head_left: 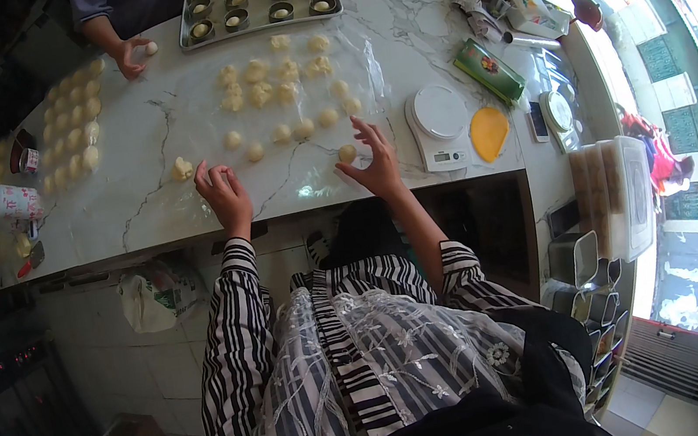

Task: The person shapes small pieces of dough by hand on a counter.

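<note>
Above the table's near edge, my right hand [375, 162] is open. Its thumb and fingers are spread around a small round dough ball [348, 154] that sits on the tabletop. My left hand [227, 197] hovers to the left with fingers loosely bent and apart, nothing seen in it. A rough dough piece [182, 168] lies just beyond its fingertips. Between and beyond my hands is a loose row of smooth dough balls [303, 128]. Farther back, rougher dough lumps [260, 95] rest in rows on a plastic sheet [194, 115].
A white kitchen scale [440, 122] and a yellow dough scraper [489, 133] lie right of my hand. A tray of ring moulds [259, 18] stands at the back. At far left are dough ball rows [72, 122]. Across the table, another person's hand [130, 58] is beside a ball.
</note>
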A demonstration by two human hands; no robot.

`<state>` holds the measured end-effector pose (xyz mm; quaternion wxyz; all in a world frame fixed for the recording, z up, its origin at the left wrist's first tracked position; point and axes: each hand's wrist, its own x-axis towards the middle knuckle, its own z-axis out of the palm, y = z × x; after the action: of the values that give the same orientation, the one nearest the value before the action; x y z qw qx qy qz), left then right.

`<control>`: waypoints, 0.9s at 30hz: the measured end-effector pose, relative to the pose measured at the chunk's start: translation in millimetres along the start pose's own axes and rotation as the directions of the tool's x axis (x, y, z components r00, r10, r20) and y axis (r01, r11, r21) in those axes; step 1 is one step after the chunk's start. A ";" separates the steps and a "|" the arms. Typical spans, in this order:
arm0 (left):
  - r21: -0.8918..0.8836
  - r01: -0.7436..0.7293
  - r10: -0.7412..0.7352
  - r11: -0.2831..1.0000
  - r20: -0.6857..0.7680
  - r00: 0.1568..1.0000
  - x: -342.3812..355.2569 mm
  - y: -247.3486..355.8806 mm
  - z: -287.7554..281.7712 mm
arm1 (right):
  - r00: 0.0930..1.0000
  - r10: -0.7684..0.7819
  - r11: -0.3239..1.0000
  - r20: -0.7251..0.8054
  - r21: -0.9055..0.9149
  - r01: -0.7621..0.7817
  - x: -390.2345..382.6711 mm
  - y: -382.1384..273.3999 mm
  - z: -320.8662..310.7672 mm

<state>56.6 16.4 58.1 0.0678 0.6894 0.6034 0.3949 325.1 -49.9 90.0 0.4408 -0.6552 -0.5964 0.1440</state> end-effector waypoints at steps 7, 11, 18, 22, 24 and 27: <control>-0.021 -0.012 0.012 1.000 -0.017 1.000 -0.4 -4.9 -3.0 | 0.995 -0.049 0.970 0.092 0.240 0.026 -13.3 13.0 25.2; -0.010 -0.003 0.003 1.000 -0.004 1.000 4.8 -0.8 0.0 | 0.963 0.230 0.944 -0.141 0.271 -0.186 6.1 26.3 16.7; -0.006 0.032 -0.032 0.999 0.007 0.999 -2.2 -6.3 -4.5 | 0.998 0.023 0.990 -0.055 0.138 -0.015 -23.3 21.9 18.4; 0.007 0.016 -0.017 1.000 0.034 0.999 -3.2 14.0 4.2 | 0.974 0.089 0.996 -0.207 0.020 -0.087 8.9 24.5 31.8; 0.003 0.035 -0.035 0.999 0.027 0.999 2.7 9.3 0.5 | 0.997 -0.044 0.990 -0.059 0.129 0.051 -8.4 9.5 43.6; -0.007 -0.003 0.003 1.000 -0.007 1.000 0.3 -3.8 -2.3 | 0.991 -0.027 0.992 -0.129 0.122 0.043 -26.8 10.9 16.8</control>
<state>52.2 16.8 57.6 0.0676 0.6888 0.6013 0.3994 313.6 -66.4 63.2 0.5203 -0.6237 -0.5684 0.1309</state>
